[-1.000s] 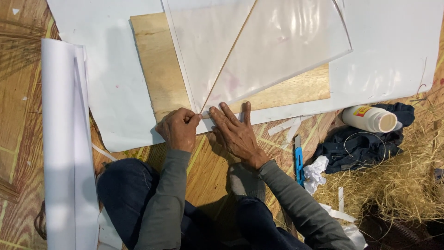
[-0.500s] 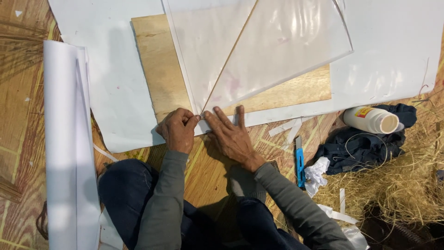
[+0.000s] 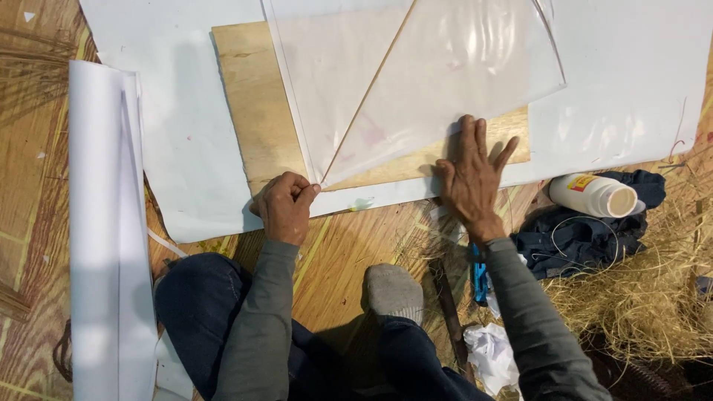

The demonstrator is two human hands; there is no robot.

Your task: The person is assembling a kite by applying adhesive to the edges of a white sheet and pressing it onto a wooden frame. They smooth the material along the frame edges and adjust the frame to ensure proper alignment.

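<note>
At the near corner of the work, my left hand is curled into a loose fist, thumb and forefinger pinching the pointed lower tip of the translucent white, kite-shaped paper sheet.
My right hand, well apart to the right, lies flat with fingers spread, palm pressing the sheet's lower right edge down.
The sheet lies flat, running up and away from both hands; a thin straight stick crosses it on a diagonal from the pinched tip toward the top.
Beneath the sheet: a rectangular pale plywood board, its bare left part and lower strip showing.
Beneath the board: a large white paper sheet, spread over the wooden plank floor.
Left of my left hand, well apart: a long roll of white paper, lying lengthwise along the floor.
Right of my right hand, near: a white plastic bottle with a yellow-and-red label, on its side, resting against a crumpled dark blue cloth.
Beyond the cloth: a heap of dry straw.
By my right forearm: a blue-handled tool, partly hidden, and a crumpled white paper scrap.
Between my arms: my grey-socked foot on the floor.
</note>
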